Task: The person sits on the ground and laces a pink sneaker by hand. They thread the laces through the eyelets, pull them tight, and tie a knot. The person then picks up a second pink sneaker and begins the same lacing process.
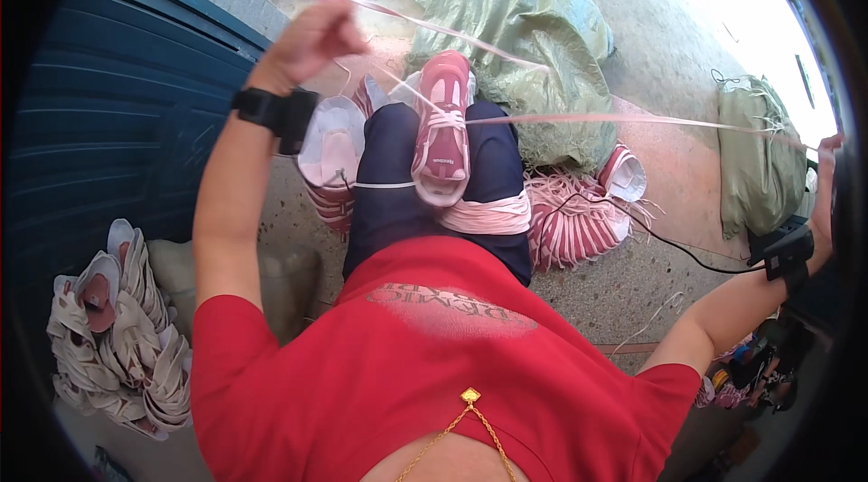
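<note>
A pink and white sneaker upper [445, 143] lies across my thighs, its toe end pointing away from me. Laces cross its middle. From it a pale shoelace [633, 118] stretches taut to the far right, where my right hand [829, 152] grips it near the picture's edge. My left hand [316, 37] is raised at the upper left, fingers curled and slightly blurred. Another stretch of lace runs from the shoe up to the left hand. A loose lace length swings beyond the shoe. Around my right thigh sits a bundle of pink laces [488, 213].
More pink uppers [579, 220] lie strung together right of my legs, and one white-lined upper [330, 143] stands left. Beyond are a large green sack [515, 39] and another sack [759, 156]. Beige uppers [117, 337] pile at lower left, by a blue metal panel [117, 111].
</note>
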A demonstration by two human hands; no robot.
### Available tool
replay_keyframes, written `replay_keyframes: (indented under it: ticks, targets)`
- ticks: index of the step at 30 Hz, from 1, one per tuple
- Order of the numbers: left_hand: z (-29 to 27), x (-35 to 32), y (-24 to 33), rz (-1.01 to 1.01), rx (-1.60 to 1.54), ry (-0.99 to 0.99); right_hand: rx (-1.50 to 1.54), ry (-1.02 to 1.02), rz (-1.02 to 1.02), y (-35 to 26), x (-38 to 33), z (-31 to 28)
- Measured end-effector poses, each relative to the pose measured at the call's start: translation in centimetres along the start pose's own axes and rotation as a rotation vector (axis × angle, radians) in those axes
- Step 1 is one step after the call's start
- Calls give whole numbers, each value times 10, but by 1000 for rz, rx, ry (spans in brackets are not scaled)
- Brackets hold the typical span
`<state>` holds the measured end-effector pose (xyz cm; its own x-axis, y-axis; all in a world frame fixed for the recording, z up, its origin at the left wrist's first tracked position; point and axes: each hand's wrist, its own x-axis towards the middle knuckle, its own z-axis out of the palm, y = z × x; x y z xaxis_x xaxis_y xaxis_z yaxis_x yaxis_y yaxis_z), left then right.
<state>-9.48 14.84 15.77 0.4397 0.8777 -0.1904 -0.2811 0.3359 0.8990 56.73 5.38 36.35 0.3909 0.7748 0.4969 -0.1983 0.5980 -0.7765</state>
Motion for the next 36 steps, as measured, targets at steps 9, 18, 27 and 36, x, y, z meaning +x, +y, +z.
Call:
replay_keyframes:
  ticks: [9,18,27,36]
  targets:
    - [-204,-142,54,149,-408,934,-752,-188,784,256,-152,-67]
    - [-17,-19,-136,-472,-71,246,-818,-892,764,346,-330,151]
    - [50,-14,-177,-315,613,259,-1253,-806,468,358,-341,175]
    - [54,-32,-192,-205,807,390,-1273,-1129,-14,359,-328,175]
